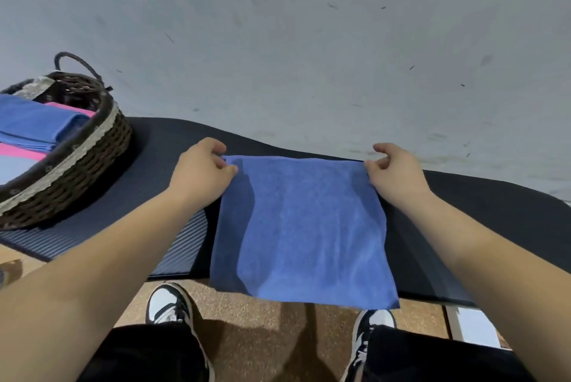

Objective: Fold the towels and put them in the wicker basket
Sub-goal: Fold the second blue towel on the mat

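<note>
Blue towel (302, 227) lay spread flat on the black mat (173, 146) covering the tabletop, its near edge hanging over the front. The left hand (200, 170) pinched its far left corner and the right hand (394, 171) its far right one, fingers (230, 169) curled on the cloth. The wicker basket (92, 146) stood on the mat well to the left, holding a folded blue towel (37, 125) and pink towel (74, 109).

A black foam mat (154, 149) covers the work surface. A blue towel (302, 227) lies flat on it, its far corners pinched by the fingers of the left hand (200, 171) and the right hand (392, 171), its near edge hanging past the mat's front. A wicker basket (77, 171) stands on the mat, well left of the left fingers.
</note>
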